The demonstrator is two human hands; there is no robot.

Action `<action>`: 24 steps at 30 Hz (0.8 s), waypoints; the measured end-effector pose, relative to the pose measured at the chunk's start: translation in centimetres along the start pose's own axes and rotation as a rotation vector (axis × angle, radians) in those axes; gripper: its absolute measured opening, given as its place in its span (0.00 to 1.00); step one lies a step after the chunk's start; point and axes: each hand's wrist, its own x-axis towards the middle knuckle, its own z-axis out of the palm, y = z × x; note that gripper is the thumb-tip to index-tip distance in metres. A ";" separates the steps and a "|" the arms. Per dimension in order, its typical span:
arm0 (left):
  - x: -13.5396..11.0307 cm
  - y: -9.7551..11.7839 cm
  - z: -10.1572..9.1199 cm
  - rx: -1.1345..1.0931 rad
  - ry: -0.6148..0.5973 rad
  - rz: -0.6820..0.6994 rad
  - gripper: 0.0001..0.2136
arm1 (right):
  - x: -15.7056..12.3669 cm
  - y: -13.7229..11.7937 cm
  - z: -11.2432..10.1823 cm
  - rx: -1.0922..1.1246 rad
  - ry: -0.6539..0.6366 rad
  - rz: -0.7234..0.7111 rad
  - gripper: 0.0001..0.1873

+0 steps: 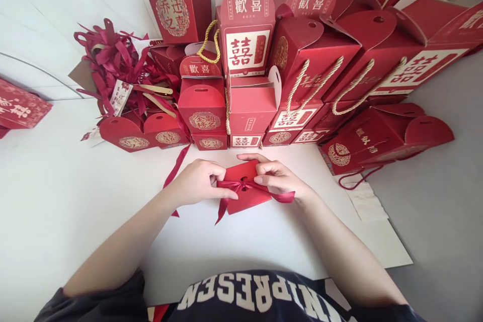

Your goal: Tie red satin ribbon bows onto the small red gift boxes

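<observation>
A small red gift box lies on the white table between my hands. Dark red ribbon crosses its top and gathers in a knot at the middle, beside a dark cut-out hole. At the box's left side my left hand pinches the ribbon between thumb and fingers. My right hand grips the ribbon just right of the knot, its index finger reaching over the far edge of the box. One ribbon end hangs down the near side; the other drapes toward my right wrist.
Behind the hands stand stacked red gift boxes, some with gold rope handles. A heap of dark red ribbons sits at the back left. Another red box leans at the right, near some white paper.
</observation>
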 end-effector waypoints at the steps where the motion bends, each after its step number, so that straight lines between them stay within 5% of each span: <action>1: 0.0 0.0 -0.2 -0.047 -0.025 -0.006 0.25 | 0.0 0.0 -0.1 0.004 0.009 0.012 0.24; 4: -0.1 -0.1 -0.6 -0.140 -0.087 -0.025 0.22 | -0.5 -1.1 -1.0 -0.110 0.114 0.001 0.15; 7: -0.1 -0.1 -0.7 -0.164 -0.072 -0.036 0.22 | -1.9 -3.7 -1.9 -0.392 0.231 -0.068 0.18; 12: -0.2 0.1 -0.2 -0.134 -0.001 -0.031 0.21 | -4.3 -7.1 -1.3 -0.789 0.035 0.048 0.22; 15: -0.3 0.2 0.2 -0.092 0.070 -0.034 0.23 | -5.0 -7.4 0.0 -1.028 0.027 0.089 0.28; 18: -0.3 0.2 0.5 -0.076 0.086 -0.050 0.23 | -5.3 -7.3 0.8 -1.165 0.044 0.064 0.16; 21: -0.3 0.4 0.6 -0.098 0.092 -0.079 0.23 | -5.3 -7.2 0.5 -1.034 0.057 0.090 0.17; 24: -0.2 0.5 0.5 -0.125 0.083 -0.116 0.23 | -4.9 -6.9 -0.9 -0.555 -0.040 0.265 0.23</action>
